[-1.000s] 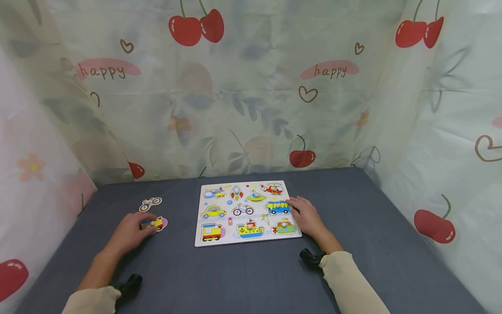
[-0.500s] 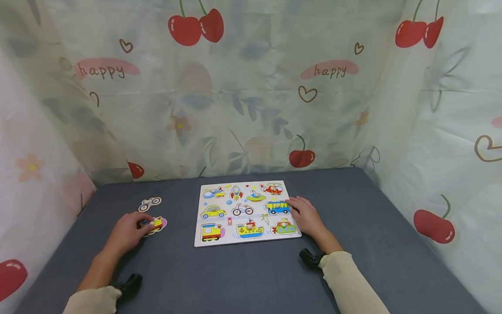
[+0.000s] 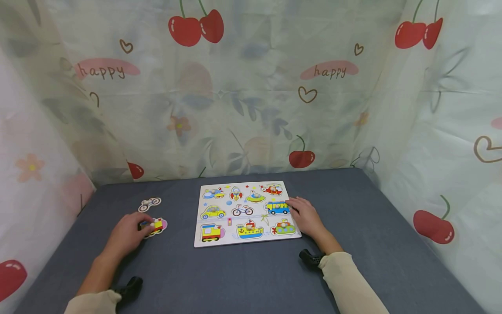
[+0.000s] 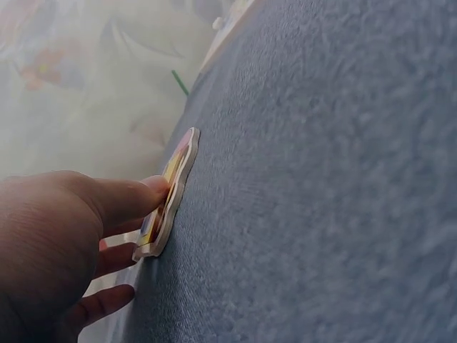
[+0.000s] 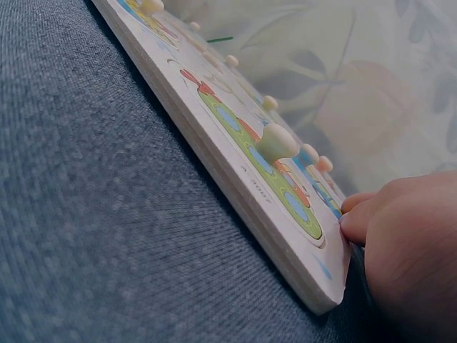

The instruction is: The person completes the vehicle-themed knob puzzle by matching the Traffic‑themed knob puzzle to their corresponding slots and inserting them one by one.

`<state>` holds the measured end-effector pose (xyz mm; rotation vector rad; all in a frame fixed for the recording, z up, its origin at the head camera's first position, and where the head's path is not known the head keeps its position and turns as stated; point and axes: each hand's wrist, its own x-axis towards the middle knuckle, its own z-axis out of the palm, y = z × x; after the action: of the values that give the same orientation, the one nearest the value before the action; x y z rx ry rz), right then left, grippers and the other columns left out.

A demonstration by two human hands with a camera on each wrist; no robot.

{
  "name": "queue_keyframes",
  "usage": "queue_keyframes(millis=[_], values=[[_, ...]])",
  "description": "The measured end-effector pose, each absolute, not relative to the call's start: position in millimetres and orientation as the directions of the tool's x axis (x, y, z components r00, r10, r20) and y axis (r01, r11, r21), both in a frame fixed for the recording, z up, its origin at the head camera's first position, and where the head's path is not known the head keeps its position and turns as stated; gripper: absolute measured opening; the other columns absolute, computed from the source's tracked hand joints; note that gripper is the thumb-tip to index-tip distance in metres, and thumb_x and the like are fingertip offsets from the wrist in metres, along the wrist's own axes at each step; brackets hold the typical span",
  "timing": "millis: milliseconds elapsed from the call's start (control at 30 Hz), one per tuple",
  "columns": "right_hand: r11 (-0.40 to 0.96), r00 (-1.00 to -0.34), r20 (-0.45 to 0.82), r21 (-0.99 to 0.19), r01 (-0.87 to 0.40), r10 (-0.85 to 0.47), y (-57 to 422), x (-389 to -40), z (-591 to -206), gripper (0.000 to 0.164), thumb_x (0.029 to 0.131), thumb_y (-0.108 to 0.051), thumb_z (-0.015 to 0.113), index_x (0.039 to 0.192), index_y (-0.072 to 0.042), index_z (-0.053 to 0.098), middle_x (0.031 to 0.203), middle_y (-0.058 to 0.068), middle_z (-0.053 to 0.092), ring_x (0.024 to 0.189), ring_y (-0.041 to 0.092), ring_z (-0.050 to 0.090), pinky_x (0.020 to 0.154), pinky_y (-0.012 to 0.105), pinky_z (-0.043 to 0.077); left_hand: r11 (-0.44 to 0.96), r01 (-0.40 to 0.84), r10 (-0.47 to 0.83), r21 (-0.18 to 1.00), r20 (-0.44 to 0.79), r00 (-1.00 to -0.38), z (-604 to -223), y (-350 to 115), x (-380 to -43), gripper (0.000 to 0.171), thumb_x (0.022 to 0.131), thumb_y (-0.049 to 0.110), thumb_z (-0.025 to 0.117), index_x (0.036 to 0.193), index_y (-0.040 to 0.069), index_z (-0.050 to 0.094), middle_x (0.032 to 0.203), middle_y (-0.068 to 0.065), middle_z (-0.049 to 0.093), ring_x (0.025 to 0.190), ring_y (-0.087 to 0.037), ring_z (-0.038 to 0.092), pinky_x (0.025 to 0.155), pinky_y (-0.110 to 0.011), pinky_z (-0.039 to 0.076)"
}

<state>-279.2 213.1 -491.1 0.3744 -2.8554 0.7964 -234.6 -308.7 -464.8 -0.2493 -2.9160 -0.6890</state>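
At the left of the table, my left hand [image 3: 127,233] has its thumb and fingers on a train puzzle piece [image 3: 158,225], seemingly pinching it near the knob. The left wrist view shows this piece [image 4: 178,175] edge-on, low over or on the cloth, with the thumb against its printed face. Just beyond it lies a bicycle puzzle piece [image 3: 150,204]. My right hand [image 3: 307,216] rests its fingers at the right edge of the wooden peg puzzle board [image 3: 231,242]. In the right wrist view, the fingertips touch the board's edge beside a submarine piece [image 5: 250,146] with a round knob.
Several knobbed vehicle pieces sit in the board, including a bus [image 3: 277,207] and a boat [image 3: 250,229]. Train [image 3: 211,232] and bicycle [image 3: 243,209] pictures on it show no knobs. Dark cloth [image 3: 235,279] covers the table. Printed curtains [image 3: 243,109] surround it.
My left fingers have shifted slightly on the train piece, which has moved a little toward me and turned slightly. The right hand and the board stay in place.
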Motion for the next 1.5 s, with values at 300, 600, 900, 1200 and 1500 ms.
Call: queue_keyframes(millis=[300,600,900,1200,1500], values=[[0.828,-0.957,0.211,-0.486,-0.281,-0.201,213,-279,-491,0.038,0.099,-0.014,0.054,0.136,-0.004,0.057,0.142,0.015,0.050,0.137,0.036,0.034,0.108,0.055,0.026,0.871,0.239,0.163,0.429,0.206,-0.965,-460,-299,-229,0.011,0.087,0.016,0.072,0.095,0.009,0.071,0.101,-0.012,0.066,0.097,-0.036,0.055,0.085,-0.057,0.040],[0.824,-0.956,0.211,-0.490,-0.284,-0.204,213,-278,-491,0.038,0.100,-0.014,0.053,0.136,-0.004,0.056,0.143,0.015,0.050,0.137,0.036,0.034,0.108,0.056,0.025,0.855,0.308,0.219,0.416,0.249,-0.943,-462,-277,-223,0.008,0.085,0.015,0.075,0.091,0.013,0.071,0.100,-0.008,0.066,0.100,-0.036,0.056,0.088,-0.055,0.040],[0.830,-0.957,0.208,-0.483,-0.281,-0.203,213,-278,-491,0.038,0.100,-0.014,0.053,0.137,-0.004,0.056,0.143,0.015,0.049,0.138,0.036,0.033,0.108,0.055,0.025,0.863,0.272,0.197,0.426,0.212,-0.957,-461,-251,-218,0.009,0.085,0.016,0.075,0.092,0.014,0.071,0.103,-0.008,0.066,0.099,-0.031,0.056,0.086,-0.053,0.042],[0.823,-0.954,0.220,-0.489,-0.289,-0.204,214,-278,-491,0.038,0.099,-0.012,0.054,0.136,-0.003,0.056,0.142,0.015,0.050,0.137,0.036,0.034,0.108,0.055,0.025,0.853,0.281,0.214,0.440,0.196,-0.957,-463,-231,-216,0.010,0.085,0.017,0.076,0.094,0.016,0.070,0.105,-0.005,0.065,0.100,-0.029,0.055,0.086,-0.052,0.043],[0.821,-0.950,0.229,-0.485,-0.301,-0.213,213,-278,-490,0.038,0.099,-0.012,0.055,0.135,-0.003,0.057,0.142,0.016,0.050,0.137,0.037,0.034,0.108,0.056,0.025,0.835,0.314,0.229,0.451,0.233,-0.945,-466,-214,-213,0.011,0.085,0.015,0.076,0.093,0.019,0.069,0.103,-0.001,0.064,0.097,-0.024,0.053,0.083,-0.047,0.044]])
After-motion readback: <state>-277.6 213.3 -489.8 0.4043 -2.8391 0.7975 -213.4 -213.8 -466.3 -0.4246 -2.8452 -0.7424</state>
